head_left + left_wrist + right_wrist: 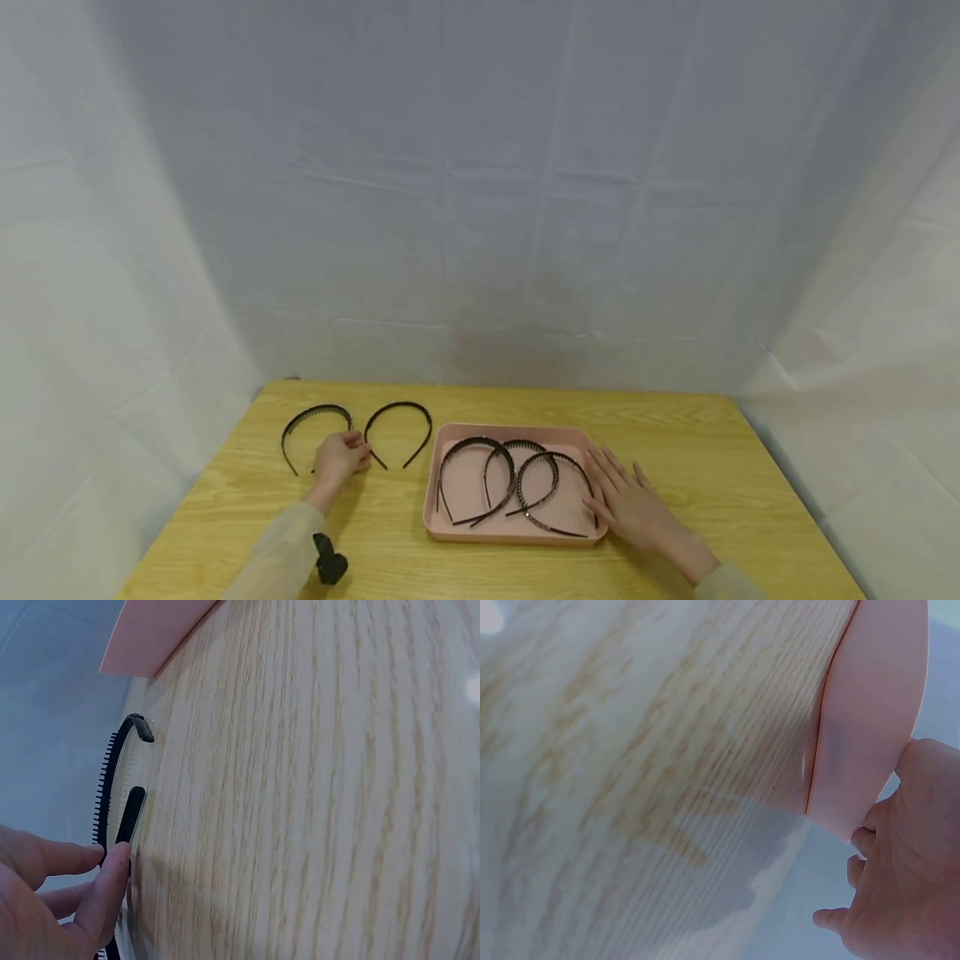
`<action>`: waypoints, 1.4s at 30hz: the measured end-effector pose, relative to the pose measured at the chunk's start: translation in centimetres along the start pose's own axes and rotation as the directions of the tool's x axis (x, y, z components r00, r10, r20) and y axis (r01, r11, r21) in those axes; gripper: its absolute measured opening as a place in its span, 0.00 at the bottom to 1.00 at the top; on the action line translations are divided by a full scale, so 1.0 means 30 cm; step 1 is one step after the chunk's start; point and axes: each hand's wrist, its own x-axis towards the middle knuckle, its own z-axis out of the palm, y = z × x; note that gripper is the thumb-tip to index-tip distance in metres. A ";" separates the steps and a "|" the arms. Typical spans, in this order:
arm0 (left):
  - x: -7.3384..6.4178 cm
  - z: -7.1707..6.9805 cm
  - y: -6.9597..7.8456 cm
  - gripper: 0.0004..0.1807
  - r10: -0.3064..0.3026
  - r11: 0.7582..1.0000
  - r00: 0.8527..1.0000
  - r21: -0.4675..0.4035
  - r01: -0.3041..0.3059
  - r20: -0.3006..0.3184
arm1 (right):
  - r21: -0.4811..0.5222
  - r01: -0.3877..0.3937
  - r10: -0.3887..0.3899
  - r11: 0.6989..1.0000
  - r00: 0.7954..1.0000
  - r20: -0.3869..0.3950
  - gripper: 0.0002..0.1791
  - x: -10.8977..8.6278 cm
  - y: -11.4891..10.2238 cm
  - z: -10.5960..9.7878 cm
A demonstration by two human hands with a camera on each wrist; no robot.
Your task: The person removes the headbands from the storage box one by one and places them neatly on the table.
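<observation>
My left hand (342, 458) is over the table, between two black toothed headbands. Its thumb and index finger pinch the left arm of the right-hand headband (430, 421), whose two ends point towards me; the left wrist view shows this headband (110, 765) up close. The other headband (288, 429) lies to the left, partly hidden by the hand. On the right, my right hand (637, 504) rests with straight, spread fingers against the right side of a pink tray (517, 538). Several headbands (480, 439) lie overlapping inside that tray.
The wooden table (675, 433) has white sheeting (495, 250) behind it and at both sides. A black strap piece (328, 560) sits by the left sleeve. In the right wrist view the tray's outer wall (870, 712) stands on the wood.
</observation>
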 end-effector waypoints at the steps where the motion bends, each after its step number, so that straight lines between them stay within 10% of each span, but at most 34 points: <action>1: 0.001 -0.001 -0.001 0.24 -0.002 1.000 1.000 0.002 0.002 -0.003 | -0.003 0.005 -0.005 1.000 1.000 -0.009 0.38 0.000 0.001 0.001; 29: -0.028 0.111 0.131 0.22 0.192 0.981 0.979 -0.043 -0.190 0.062 | 0.028 0.042 -0.041 0.999 0.999 -0.029 0.36 -0.007 -0.022 -0.023; 42: -0.031 0.218 0.198 0.16 0.342 0.935 0.922 0.031 -0.353 0.181 | 0.050 0.036 -0.034 0.998 0.999 -0.025 0.36 -0.009 -0.035 -0.036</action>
